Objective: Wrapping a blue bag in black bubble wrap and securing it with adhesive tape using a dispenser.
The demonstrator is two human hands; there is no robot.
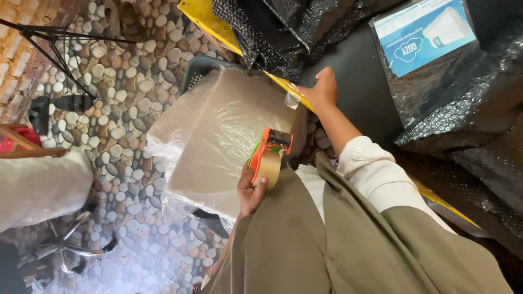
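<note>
Plastic-wrapped cardboard box (218,136) on a crate; left hand (250,190) closed around orange tape dispenser (269,158), right hand (321,90) spread flat, steadying the box's far corner.

A large cardboard box wrapped in clear plastic (218,136) fills the middle of the view, resting on a dark plastic crate (202,66). Its broad top face is bare and open to reach from above. The left hand (251,190), its grip closed on an orange tape dispenser (268,158), blocks the box's near edge. The right hand (320,90) and forearm cross its far right corner, where a yellow-edged black table (359,81) presses close. Black bubble wrap (272,32) crowds the far side; a bagged package (425,38) occupies the table beyond. Left of the box, pebble-patterned floor (131,109) lies open, bounded by a tripod (54,49) and a chair base (65,245).
</note>
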